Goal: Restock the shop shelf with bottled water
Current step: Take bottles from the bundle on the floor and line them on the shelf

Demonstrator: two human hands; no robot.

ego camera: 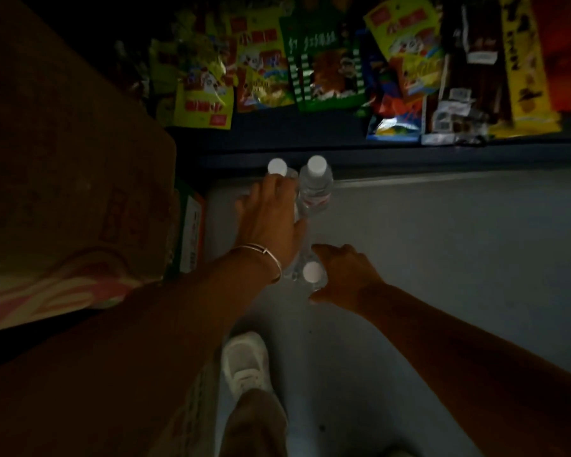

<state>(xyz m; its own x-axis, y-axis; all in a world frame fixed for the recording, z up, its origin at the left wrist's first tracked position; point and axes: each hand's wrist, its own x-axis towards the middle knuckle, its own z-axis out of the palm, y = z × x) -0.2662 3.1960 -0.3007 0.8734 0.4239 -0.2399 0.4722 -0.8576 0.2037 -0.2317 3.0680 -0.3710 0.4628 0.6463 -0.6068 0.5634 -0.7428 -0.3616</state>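
bottles: three white-capped water bottles on the grey floor [442, 258], far-right bottle [315, 186] upright just below the dark shelf edge [376, 153] | left hand [267, 216]: fingers curled over far-left bottle [277, 168] | right hand [346, 275]: thumb and fingers clamped round near bottle [312, 272] | snack packs [327, 70] beyond the shelf edge, cardboard box [63, 159] left of the bottles

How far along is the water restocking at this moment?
Early. Done: one clear plastic water bottle with a white cap stands on the grey floor by the dark shelf base. In hand: the left hand holds a second bottle, and the right hand a third. Left: no bottle is visibly on the shelf.
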